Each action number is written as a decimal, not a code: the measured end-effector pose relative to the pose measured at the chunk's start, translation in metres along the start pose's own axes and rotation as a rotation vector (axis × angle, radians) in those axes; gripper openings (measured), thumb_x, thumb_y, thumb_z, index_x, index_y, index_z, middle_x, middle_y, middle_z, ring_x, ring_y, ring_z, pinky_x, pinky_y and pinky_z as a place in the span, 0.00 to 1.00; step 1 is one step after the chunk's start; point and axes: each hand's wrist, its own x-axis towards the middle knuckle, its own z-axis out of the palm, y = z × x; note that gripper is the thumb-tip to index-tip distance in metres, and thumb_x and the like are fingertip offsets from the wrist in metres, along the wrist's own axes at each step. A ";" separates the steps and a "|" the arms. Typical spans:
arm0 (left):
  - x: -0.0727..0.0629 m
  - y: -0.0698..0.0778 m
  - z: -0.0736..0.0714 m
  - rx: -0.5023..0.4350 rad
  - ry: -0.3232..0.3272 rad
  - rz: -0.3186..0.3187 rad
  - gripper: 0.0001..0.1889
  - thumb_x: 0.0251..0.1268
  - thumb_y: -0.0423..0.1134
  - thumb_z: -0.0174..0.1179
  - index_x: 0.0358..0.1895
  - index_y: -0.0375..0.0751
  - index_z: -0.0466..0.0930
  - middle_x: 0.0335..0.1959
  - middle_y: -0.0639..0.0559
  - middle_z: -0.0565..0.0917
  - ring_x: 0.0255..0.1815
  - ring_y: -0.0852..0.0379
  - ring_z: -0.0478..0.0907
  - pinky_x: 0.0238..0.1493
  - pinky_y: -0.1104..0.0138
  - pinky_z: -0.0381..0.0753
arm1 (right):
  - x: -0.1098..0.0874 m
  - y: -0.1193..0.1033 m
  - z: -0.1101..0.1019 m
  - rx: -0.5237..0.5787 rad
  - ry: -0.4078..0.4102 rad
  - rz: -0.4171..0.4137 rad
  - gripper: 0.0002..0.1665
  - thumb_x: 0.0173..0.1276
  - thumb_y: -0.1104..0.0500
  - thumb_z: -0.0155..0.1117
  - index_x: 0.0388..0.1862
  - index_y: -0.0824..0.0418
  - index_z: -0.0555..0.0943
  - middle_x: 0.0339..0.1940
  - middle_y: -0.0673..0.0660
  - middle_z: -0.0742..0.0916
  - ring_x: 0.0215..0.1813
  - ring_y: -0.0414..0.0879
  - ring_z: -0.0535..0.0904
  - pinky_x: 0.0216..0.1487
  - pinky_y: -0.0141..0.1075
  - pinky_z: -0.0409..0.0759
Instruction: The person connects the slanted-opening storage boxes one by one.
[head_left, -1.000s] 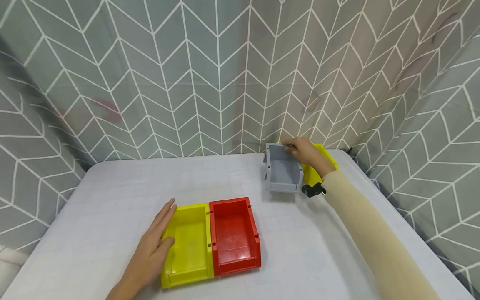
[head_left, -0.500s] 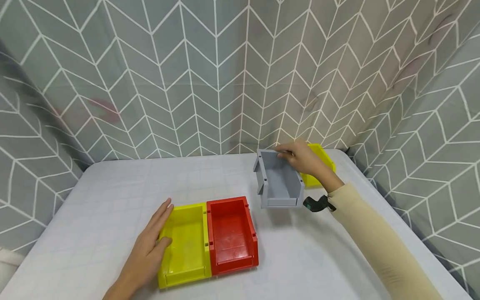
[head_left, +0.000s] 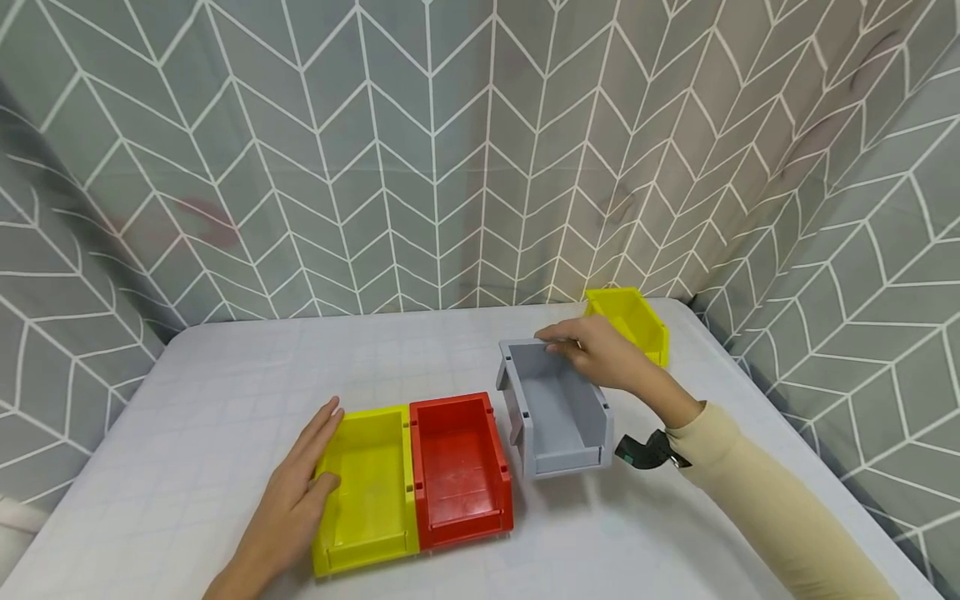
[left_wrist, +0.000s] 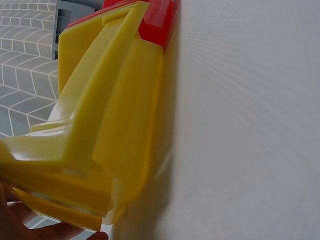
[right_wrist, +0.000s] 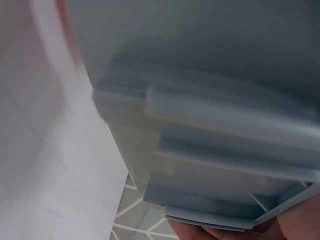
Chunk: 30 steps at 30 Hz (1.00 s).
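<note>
My right hand [head_left: 603, 357] pinches the back rim of a grey plastic storage bin [head_left: 558, 408], which hangs over the table just right of a red bin [head_left: 457, 467]. In the right wrist view the grey bin's ridged side [right_wrist: 210, 135] fills much of the frame, fingers at its lower edge. The red bin stands side by side with a yellow bin [head_left: 371, 483] near the front. Along that yellow bin's left side rests my left hand [head_left: 288, 500], fingers straight and thumb at the rim. The left wrist view shows the yellow bin [left_wrist: 115, 110] close up, with fingertips at its lower end.
A second yellow bin [head_left: 630, 321] stands at the table's back right corner. The table [head_left: 247, 375] has a white cover, and patterned grey curtains [head_left: 405, 167] hang behind it and at both sides. A black strap piece [head_left: 645, 452] sticks out from the right wrist.
My right hand has carried the grey bin from beside the far yellow bin toward me and slightly left, closer to the red bin. The left hand stays at the near yellow bin.
</note>
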 end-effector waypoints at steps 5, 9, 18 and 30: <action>-0.001 -0.001 -0.001 0.003 -0.004 -0.008 0.41 0.69 0.22 0.50 0.85 0.48 0.54 0.85 0.59 0.51 0.82 0.44 0.53 0.75 0.77 0.47 | -0.005 -0.008 0.008 0.014 -0.031 -0.008 0.14 0.68 0.74 0.67 0.52 0.72 0.88 0.49 0.63 0.90 0.51 0.57 0.87 0.51 0.51 0.86; 0.000 -0.001 0.000 0.006 -0.008 -0.010 0.42 0.69 0.22 0.50 0.85 0.50 0.54 0.85 0.59 0.51 0.82 0.45 0.53 0.74 0.79 0.47 | -0.007 -0.012 0.010 0.006 -0.046 -0.010 0.14 0.69 0.75 0.66 0.52 0.72 0.87 0.48 0.64 0.90 0.51 0.56 0.88 0.51 0.50 0.86; 0.001 0.000 0.000 0.005 -0.008 -0.007 0.42 0.69 0.22 0.50 0.85 0.48 0.54 0.85 0.58 0.51 0.82 0.45 0.53 0.72 0.81 0.45 | -0.013 -0.013 0.014 0.006 -0.047 0.012 0.15 0.69 0.74 0.66 0.53 0.71 0.88 0.48 0.62 0.90 0.51 0.56 0.88 0.52 0.51 0.86; 0.001 -0.002 -0.001 -0.001 -0.009 0.001 0.42 0.69 0.21 0.50 0.85 0.48 0.53 0.85 0.57 0.51 0.82 0.44 0.52 0.70 0.84 0.44 | -0.014 -0.012 0.015 0.017 -0.046 -0.020 0.14 0.68 0.74 0.67 0.51 0.71 0.88 0.47 0.61 0.91 0.49 0.55 0.88 0.50 0.49 0.87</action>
